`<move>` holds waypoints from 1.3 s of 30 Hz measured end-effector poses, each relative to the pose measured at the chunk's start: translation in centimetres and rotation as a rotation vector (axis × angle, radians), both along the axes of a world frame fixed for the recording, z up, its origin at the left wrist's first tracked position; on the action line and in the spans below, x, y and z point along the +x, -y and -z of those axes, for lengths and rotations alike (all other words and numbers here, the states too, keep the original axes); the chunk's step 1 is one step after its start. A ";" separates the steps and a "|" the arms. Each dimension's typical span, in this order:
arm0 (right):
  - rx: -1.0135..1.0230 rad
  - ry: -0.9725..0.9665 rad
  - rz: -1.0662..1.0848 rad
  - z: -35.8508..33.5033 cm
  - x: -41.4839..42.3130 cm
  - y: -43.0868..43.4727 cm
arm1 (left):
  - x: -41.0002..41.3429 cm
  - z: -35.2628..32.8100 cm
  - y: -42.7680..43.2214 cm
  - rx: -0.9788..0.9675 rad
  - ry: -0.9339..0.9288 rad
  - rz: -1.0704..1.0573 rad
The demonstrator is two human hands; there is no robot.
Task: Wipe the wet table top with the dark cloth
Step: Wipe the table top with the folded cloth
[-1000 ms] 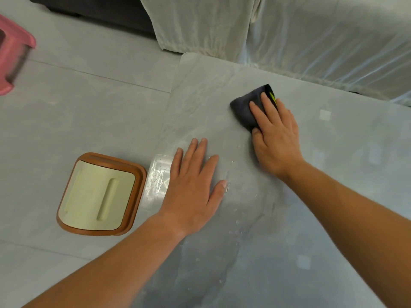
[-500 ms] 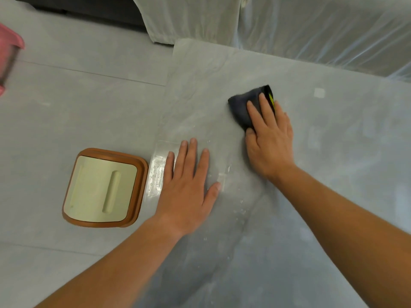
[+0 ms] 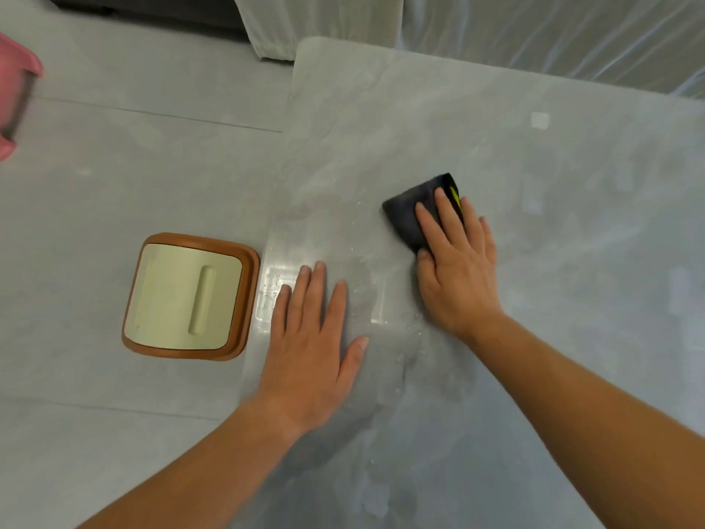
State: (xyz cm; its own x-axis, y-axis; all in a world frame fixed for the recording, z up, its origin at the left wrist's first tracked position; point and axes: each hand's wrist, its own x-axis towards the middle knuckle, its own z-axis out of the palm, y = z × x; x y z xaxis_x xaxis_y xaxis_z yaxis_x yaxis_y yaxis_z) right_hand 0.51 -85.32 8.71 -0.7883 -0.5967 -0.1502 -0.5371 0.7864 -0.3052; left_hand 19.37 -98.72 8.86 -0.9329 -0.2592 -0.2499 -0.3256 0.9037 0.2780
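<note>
R hand (image 3: 457,269) flat on dark cloth (image 3: 410,215), corner pointing upper-left

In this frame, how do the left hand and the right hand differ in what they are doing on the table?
The left hand lies flat with its fingers spread on the bare wet table top, with no cloth under it; the right hand presses down on the dark cloth. The left hand sits near the table's left edge, close to the brown-rimmed lid on the floor; the right hand is farther in. Both are palm down with fingers extended.
</note>
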 end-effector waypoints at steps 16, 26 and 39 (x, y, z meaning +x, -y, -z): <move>0.006 -0.025 0.030 0.2 7.8 -4.1 | 4.4 0.3 -1.9 0.011 0.037 -0.009; 0.019 -0.012 -0.305 -0.2 12.4 -10.9 | 11.1 -0.7 -5.6 0.012 0.045 -0.043; -0.029 -0.036 -0.438 0.2 21.2 -14.6 | 11.8 -0.3 -5.3 0.097 0.091 -0.042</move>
